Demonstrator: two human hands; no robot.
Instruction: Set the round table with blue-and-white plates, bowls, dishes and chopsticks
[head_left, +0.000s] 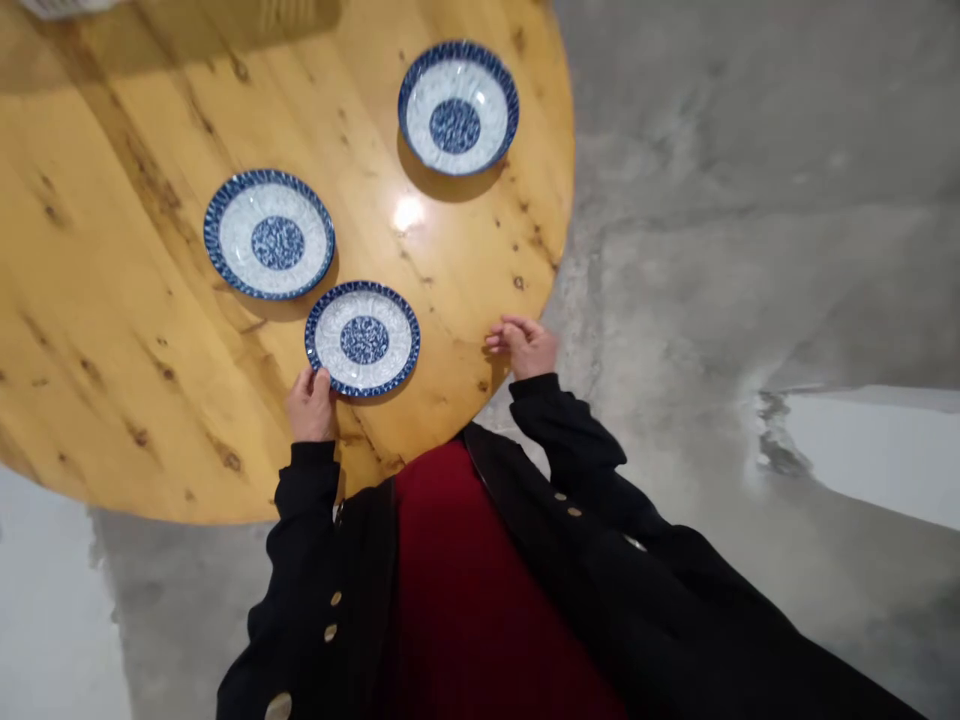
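The nearest blue-and-white plate has a dark blue rim and a round patterned centre. My left hand pinches its lower left rim between thumb and fingers. My right hand hovers by the table's edge, to the right of that plate and apart from it. Its fingers are loosely bent and somewhat apart, with nothing visible in them. Just up and left of the held plate is a second blue-and-white plate, deeper in shape. A third dish, like a shallow bowl in the same pattern, rests farther back on the right.
All three dishes are on a round, knotty wooden table with a shiny top. A pale object is cut off at the top left corner, and a shadow falls near it. Grey concrete floor surrounds the table's edge.
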